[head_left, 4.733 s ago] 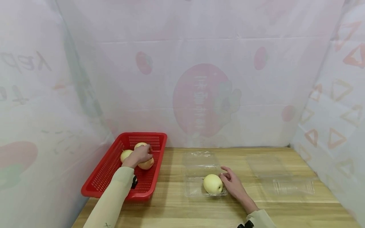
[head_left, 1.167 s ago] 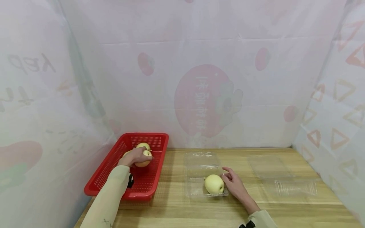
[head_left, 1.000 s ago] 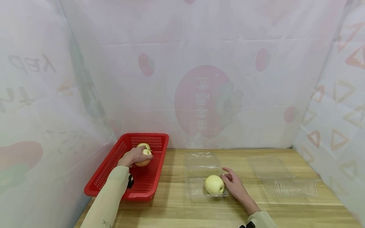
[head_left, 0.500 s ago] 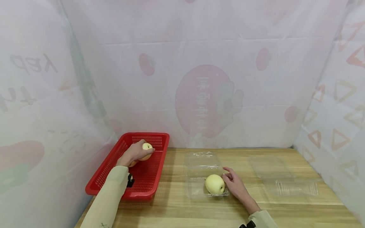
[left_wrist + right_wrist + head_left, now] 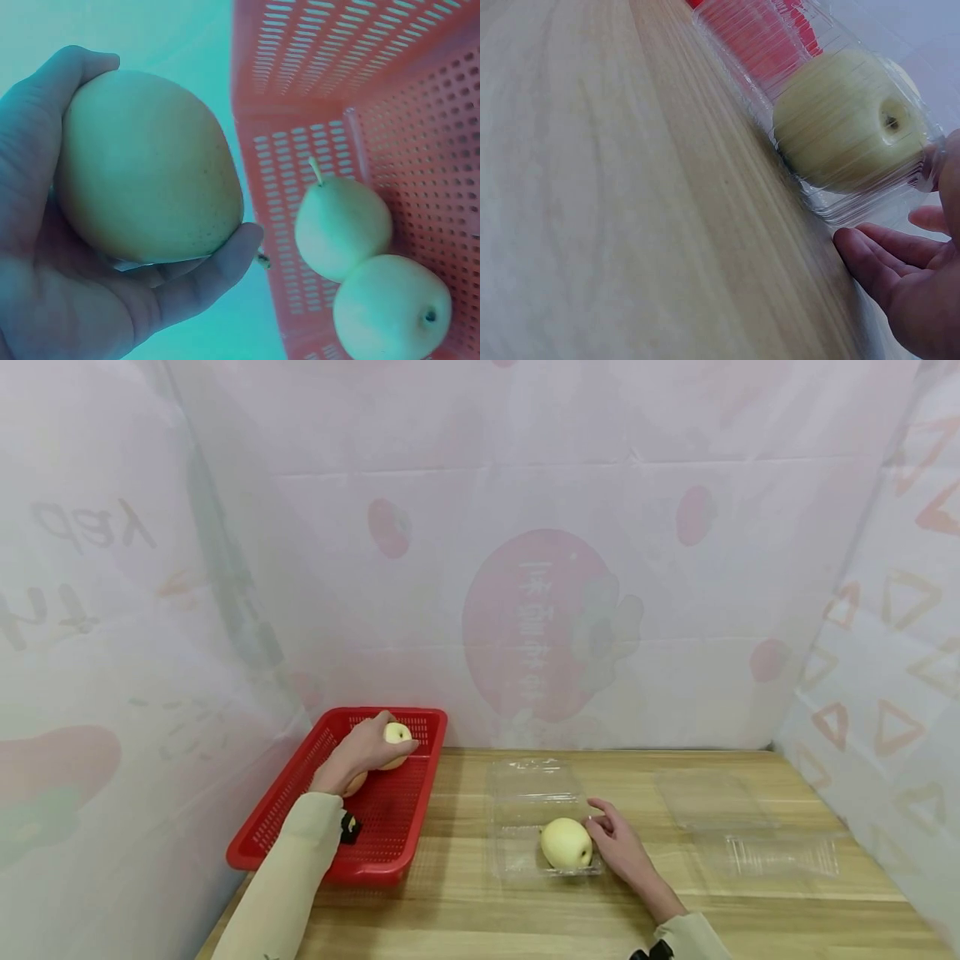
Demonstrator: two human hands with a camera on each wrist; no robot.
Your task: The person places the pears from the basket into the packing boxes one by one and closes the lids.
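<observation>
My left hand (image 5: 363, 747) grips a pale yellow pear (image 5: 150, 165) from its side, thumb and fingers curled round it. It is held over the back of the red plastic basket (image 5: 422, 818). Two more pears show inside the basket in the left wrist view, one with its stem up (image 5: 343, 229), the other touching it (image 5: 394, 307). On the table lies a hinged clear plastic container (image 5: 513, 856), lid folded back. One pear (image 5: 566, 843) sits in its right half. My right hand (image 5: 618, 847) holds the container's right edge, the thumb over the rim.
A second clear container (image 5: 780, 856) lies unfolded on the right of the wooden table (image 5: 465, 918). A printed white cloth (image 5: 420, 610) hangs behind the table and along both sides.
My left hand has taken hold of a pear in the basket and raised it toward the basket's back right. The right hand stays at the container's edge.
</observation>
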